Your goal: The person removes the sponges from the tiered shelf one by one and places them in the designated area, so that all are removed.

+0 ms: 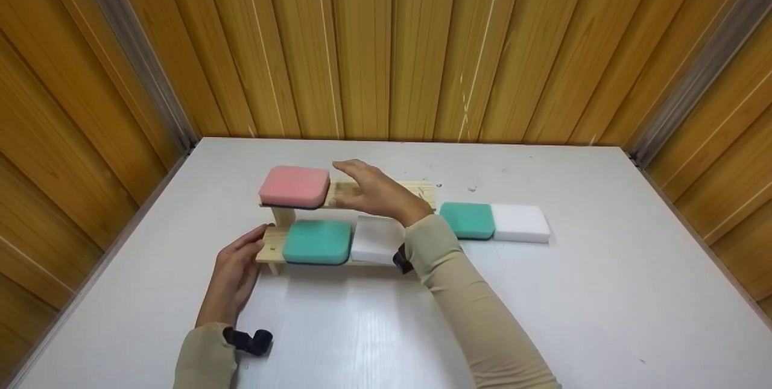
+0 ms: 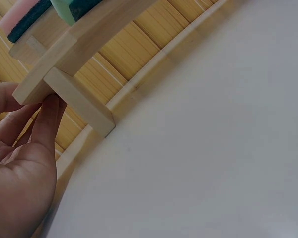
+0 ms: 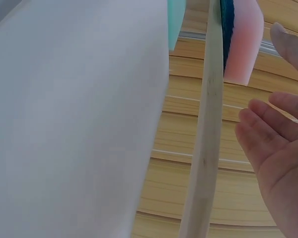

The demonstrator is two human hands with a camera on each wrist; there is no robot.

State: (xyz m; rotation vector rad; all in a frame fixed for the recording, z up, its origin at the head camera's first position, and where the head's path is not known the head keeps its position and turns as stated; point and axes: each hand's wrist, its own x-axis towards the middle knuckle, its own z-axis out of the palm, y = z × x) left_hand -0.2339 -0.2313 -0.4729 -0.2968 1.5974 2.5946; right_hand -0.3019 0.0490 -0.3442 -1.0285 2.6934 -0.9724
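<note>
A small two-tier wooden rack (image 1: 274, 250) stands on the table. My left hand (image 1: 235, 268) pinches the left end of its lower board, one finger pressed beneath it in the left wrist view. On the upper board sits a pink sponge (image 1: 295, 186) with a dark scouring side underneath. A green sponge (image 1: 318, 241) and a white sponge (image 1: 377, 238) lie side by side on the lower board, the white one partly hidden by my right arm. Over the upper board, right of the pink sponge, my right hand (image 3: 283, 148) is held with fingers extended, holding nothing.
Right of the rack, another green sponge (image 1: 467, 220) and another white sponge (image 1: 522, 224) lie touching on the white table (image 1: 603, 304). Wood-look panels (image 1: 416, 45) rise behind the table and at both sides.
</note>
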